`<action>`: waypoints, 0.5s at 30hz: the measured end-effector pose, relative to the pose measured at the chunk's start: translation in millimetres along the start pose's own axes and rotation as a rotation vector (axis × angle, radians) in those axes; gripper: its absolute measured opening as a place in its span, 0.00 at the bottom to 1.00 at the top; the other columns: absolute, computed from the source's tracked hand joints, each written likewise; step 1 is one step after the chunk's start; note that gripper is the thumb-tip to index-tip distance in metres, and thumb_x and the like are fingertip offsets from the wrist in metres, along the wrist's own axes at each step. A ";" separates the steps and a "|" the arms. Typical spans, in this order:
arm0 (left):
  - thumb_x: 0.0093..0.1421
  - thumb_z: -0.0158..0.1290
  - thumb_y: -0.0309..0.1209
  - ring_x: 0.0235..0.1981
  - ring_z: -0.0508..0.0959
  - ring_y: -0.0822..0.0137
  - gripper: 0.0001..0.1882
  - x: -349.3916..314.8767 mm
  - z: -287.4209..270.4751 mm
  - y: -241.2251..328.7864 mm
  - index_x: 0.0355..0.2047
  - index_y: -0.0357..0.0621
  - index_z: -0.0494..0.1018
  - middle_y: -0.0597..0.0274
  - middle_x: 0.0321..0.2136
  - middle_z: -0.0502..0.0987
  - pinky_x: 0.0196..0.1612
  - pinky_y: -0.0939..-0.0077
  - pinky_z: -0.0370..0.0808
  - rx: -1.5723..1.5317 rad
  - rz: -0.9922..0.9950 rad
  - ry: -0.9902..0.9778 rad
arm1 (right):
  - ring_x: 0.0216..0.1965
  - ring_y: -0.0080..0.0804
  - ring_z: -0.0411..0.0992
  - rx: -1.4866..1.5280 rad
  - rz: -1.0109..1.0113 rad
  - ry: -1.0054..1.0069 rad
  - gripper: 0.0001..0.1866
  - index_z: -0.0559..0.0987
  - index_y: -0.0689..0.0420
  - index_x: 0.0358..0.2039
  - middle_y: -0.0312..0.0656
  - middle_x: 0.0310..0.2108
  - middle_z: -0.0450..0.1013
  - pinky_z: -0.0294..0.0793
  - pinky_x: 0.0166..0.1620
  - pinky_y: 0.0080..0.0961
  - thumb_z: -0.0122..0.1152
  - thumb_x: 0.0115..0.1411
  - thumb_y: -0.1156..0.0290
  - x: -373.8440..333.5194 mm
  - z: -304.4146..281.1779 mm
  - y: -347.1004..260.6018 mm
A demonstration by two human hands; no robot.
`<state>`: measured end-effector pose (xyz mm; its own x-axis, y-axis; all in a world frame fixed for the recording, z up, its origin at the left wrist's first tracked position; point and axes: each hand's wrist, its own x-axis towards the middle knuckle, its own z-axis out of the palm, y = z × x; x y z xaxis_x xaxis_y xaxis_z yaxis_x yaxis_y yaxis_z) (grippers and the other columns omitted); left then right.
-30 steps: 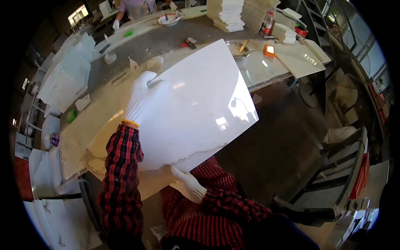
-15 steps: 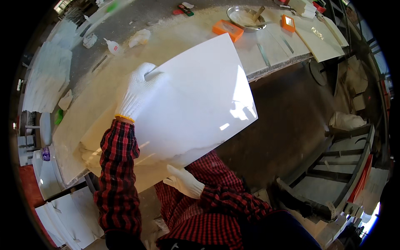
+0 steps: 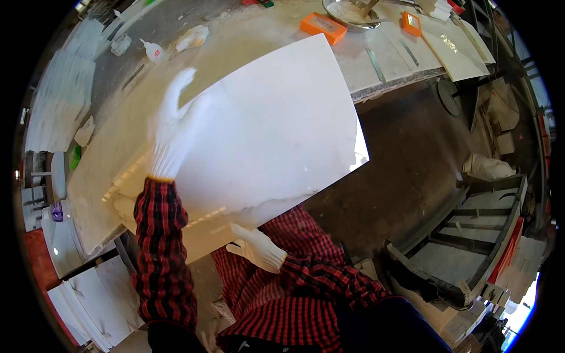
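Observation:
A glossy white slab [image 3: 271, 117] with grey veining near its close edge lies in front of me, its right corner jutting past the table edge. My left hand [image 3: 173, 129], in a white knit glove with a yellow cuff, is over the slab's left part. It is somewhat blurred, with the thumb and fingers spread apart; whether the palm touches the slab is unclear. At the near edge, my right hand [image 3: 259, 248], also gloved, has its thumb over the slab's border and its fingers lower down, gripping that edge. The fingertips are partly hidden.
On the dusty worktable [image 3: 235, 44] are a white squeeze bottle [image 3: 154, 52], an orange box [image 3: 323, 28], a metal bowl [image 3: 353, 13] with pale powder or paste, and a steel ruler [image 3: 375, 65]. A dark-framed rack [image 3: 465, 235] stands at right; white panels [image 3: 97, 303] lean at lower left.
My left hand has come off the slab's far left edge and spread its fingers, shifting slightly left. The slab has shifted a little up in view; my right hand stays at the near edge.

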<state>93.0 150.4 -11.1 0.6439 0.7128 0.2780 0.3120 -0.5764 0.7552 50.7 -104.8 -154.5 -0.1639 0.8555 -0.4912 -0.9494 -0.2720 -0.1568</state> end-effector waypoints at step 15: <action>0.71 0.47 0.61 0.69 0.61 0.52 0.38 -418.3 -85.4 -131.0 0.70 0.49 0.59 0.53 0.70 0.60 0.70 0.55 0.57 -0.914 -1.059 1.066 | 0.73 0.37 0.58 -0.058 0.025 0.113 0.34 0.62 0.63 0.68 0.42 0.72 0.61 0.59 0.71 0.43 0.57 0.73 0.51 -7.9 3.9 6.8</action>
<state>-276.9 -38.2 -175.7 -0.3713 0.7413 -0.5591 -0.4415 0.3887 0.8087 44.5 -111.7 -148.4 -0.1533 0.7937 -0.5888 -0.9278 -0.3207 -0.1908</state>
